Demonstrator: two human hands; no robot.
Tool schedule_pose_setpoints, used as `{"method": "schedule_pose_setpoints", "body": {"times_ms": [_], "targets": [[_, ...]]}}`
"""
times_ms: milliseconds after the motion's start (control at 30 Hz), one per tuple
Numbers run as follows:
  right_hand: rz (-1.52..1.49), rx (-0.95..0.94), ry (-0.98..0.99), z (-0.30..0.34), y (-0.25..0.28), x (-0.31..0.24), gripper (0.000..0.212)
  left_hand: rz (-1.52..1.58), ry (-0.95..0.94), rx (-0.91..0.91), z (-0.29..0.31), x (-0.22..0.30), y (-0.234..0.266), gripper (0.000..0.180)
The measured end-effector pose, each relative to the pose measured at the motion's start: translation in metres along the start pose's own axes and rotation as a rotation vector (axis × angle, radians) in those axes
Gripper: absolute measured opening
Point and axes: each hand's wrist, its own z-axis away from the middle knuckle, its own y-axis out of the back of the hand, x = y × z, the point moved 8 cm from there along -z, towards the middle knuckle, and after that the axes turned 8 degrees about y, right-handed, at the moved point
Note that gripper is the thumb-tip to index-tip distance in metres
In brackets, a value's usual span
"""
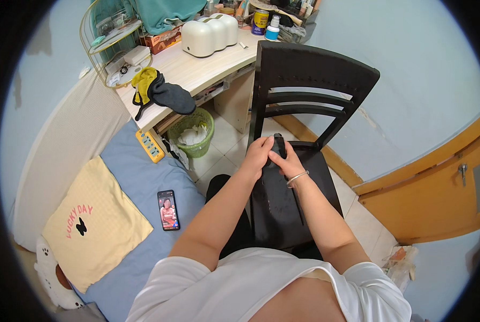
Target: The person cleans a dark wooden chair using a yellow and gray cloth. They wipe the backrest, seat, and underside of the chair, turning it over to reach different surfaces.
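As I look down through the head camera from afar, both of my hands are closed around a small black object, held above the seat of a black chair. My left hand wraps it from the left and my right hand from the right, so neither is clearly nearer: the object sits between them. Its long axis runs roughly away from the body, toward the chair's back, and its far end pokes out past the fingers. The hands cover the rest, so I cannot tell its full shape or whether it touches the seat. A pale bracelet circles the right wrist.

To the left is a bed with a blue sheet. On it lie a phone with its screen lit, a yellow cushion farther left, and a yellow strip near the far edge. Beyond stands a pale desk, with a dark and yellow cloth hanging over its near edge and a white case farther back. A green bin stands just beside the desk, left of the chair. To the right, an orange door curves along the rim of the view.
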Motion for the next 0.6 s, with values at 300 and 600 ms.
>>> {"method": "schedule_pose_setpoints", "body": {"times_ms": [300,600], "targets": [[-0.159,0.459,0.134,-0.064,0.078,-0.031,0.026,-0.204,-0.117,0.176,0.004,0.051,0.033,0.027],[0.265,-0.235,0.368,-0.064,-0.024,-0.036,0.019,-0.234,-0.057,0.321,0.01,0.035,0.069,0.021]]}}
